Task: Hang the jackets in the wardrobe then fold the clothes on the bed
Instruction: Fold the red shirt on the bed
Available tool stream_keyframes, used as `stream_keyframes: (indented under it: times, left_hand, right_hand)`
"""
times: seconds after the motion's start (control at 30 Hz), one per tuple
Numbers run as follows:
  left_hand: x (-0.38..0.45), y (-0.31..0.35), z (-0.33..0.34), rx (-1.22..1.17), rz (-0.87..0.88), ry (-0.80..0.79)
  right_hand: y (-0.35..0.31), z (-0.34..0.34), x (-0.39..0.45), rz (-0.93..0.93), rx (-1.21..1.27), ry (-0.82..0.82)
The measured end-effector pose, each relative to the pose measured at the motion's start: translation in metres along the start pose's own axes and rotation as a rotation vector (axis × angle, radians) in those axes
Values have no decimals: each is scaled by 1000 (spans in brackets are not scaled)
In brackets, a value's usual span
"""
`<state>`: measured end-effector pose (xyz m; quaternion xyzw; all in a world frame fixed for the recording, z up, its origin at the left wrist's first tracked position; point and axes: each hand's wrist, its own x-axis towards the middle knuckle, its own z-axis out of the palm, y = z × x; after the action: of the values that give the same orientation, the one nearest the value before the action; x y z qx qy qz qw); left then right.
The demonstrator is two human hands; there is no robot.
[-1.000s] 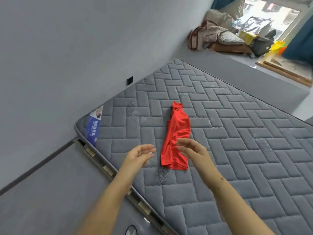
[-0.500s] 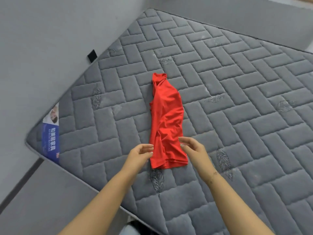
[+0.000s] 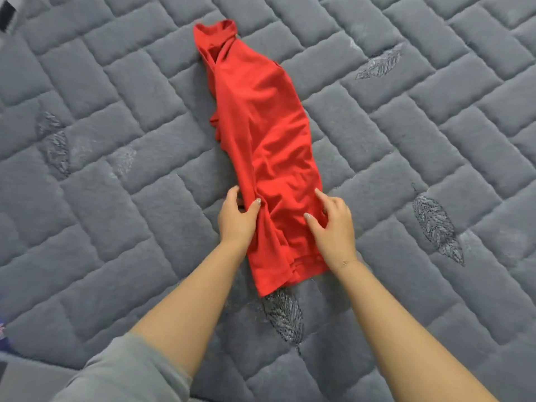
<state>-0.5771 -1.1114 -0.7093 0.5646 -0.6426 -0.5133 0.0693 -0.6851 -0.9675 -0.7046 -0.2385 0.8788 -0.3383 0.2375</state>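
A red shirt, folded lengthwise into a narrow strip, lies on the grey quilted mattress with its collar at the far end and its hem nearest me. My left hand pinches the strip's left edge, thumb on top and fingers under the cloth. My right hand grips the right edge at about the same height, fingers curled into the fabric. Both hands sit roughly a third of the way up from the hem.
The mattress fills almost the whole view, stitched with a brick pattern and dark leaf motifs. Its near edge runs along the bottom left, where a grey sleeve covers my left upper arm. A black patch shows at the top left corner.
The view has tilted down and closed in on the shirt. Both hands, which hovered apart above the hem, have come down onto the strip and taken hold of its two side edges.
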Motion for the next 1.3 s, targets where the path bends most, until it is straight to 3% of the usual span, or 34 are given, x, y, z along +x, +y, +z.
stream_keyframes:
  times: [0.1,0.2,0.37,0.53,0.6,0.7,0.83,0.9,1.0,1.17,1.3]
  left_hand:
    - [-4,-9,0,32,96,15]
    - [-25,-24,-6,-83,85,-16]
    - [-102,-74,-20,-105,-80,-201]
    - [-189,-116,-36,-96,-298,-329]
    - [-198,-116,-38,-82,-343,-357]
    - [-165,-90,-37,-151,-325,-214]
    - [-80,-26,-27,-264,-158,-67]
    - [-48,-2,-15,-147,-18,-30]
    - [-31,13,-5,17,31,13]
    - [-46,2,-26,19,75,40]
    - [-101,-18,-45,295,268,196]
  right_hand:
    - [1,9,-6,-10,-21,100]
    - [4,9,-32,20,-57,71]
    - [20,1,-118,175,-96,-83]
    - [40,-21,-195,358,-217,-375]
    - [41,-34,-198,412,-210,-380]
    - [30,-50,-163,379,-42,-253]
    - [10,-40,-74,374,148,-136]
    - [1,-28,-36,372,231,-139]
    - [0,-16,-7,265,77,-151]
    - [9,-20,-48,243,250,-175]
    - [27,-24,-115,433,371,-342]
